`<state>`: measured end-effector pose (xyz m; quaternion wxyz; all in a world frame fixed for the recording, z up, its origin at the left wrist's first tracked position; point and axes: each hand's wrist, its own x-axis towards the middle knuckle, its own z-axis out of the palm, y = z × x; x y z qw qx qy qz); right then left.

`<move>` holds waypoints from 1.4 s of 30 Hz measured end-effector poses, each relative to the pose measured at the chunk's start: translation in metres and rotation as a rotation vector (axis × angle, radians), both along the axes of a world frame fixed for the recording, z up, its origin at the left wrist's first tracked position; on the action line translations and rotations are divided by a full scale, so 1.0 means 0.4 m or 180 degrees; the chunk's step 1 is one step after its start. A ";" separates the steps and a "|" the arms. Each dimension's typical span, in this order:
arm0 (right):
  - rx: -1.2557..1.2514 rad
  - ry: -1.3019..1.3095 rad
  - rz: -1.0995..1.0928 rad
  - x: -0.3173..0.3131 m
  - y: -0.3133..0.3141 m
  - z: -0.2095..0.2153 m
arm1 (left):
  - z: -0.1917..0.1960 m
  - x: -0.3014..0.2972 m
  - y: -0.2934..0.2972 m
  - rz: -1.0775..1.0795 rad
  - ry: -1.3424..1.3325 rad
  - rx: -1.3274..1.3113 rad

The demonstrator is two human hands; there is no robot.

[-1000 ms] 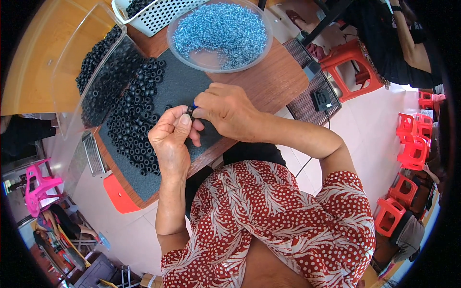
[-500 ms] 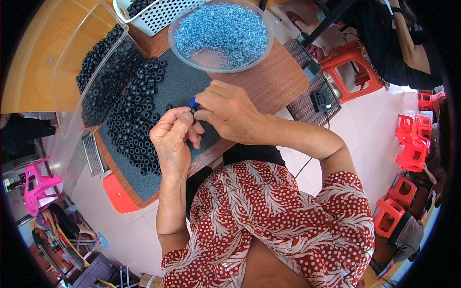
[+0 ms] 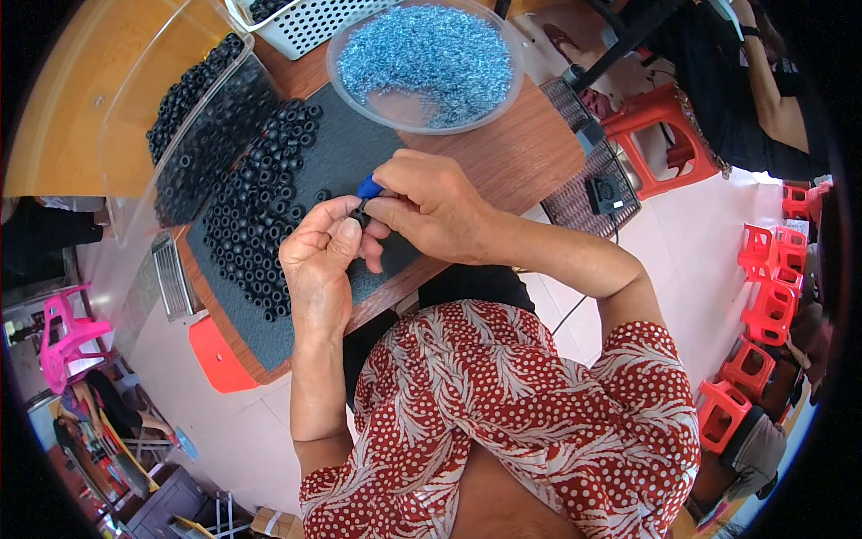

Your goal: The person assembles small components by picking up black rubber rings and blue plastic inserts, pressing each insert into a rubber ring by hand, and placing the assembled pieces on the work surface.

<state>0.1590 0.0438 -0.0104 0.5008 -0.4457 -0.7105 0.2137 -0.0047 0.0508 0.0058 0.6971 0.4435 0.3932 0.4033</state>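
Note:
My left hand [image 3: 316, 256] is closed, pinching a small black ring [image 3: 360, 216] between thumb and fingers. My right hand [image 3: 431, 202] meets it from the right, its thumb and fingers pinched at the same ring. A small blue piece [image 3: 369, 187] sticks out at the right fingertips; its full shape is hidden. Both hands are just above the near edge of a dark grey mat [image 3: 355, 148]. To the left, a heap of black rings [image 3: 256, 216] covers the mat, and one loose ring [image 3: 323, 195] lies close to my left fingers.
A clear bin [image 3: 171, 184] tipped on its side holds more black rings. Beyond the mat stand a round tub [image 3: 516, 85] of small clear-blue pieces and a white perforated basket [image 3: 310, 31]. A red stool [image 3: 660, 135] and a seated person are at the far right.
The hands stay together; their fingers have shifted slightly, and more of the black ring and blue piece shows. The table and its contents appear a little higher and further right.

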 end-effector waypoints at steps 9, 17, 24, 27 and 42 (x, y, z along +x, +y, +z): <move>0.0256 -0.0298 0.0005 -0.004 0.000 0.013 | 0.003 0.003 -0.022 0.0130 0.0458 0.0295; 0.0129 -0.0294 -0.0099 -0.017 -0.014 0.020 | -0.009 0.006 -0.038 0.0311 0.0525 0.0603; 0.0318 -0.0327 -0.0176 -0.036 -0.019 0.001 | -0.022 0.013 -0.050 0.0570 0.0672 0.0863; 0.0298 -0.0207 -0.0239 -0.045 -0.030 -0.006 | -0.028 0.009 -0.051 0.0575 0.0558 0.0747; -0.0152 0.0080 -0.0274 -0.046 -0.038 -0.023 | -0.046 0.014 -0.064 0.0683 0.0197 0.0497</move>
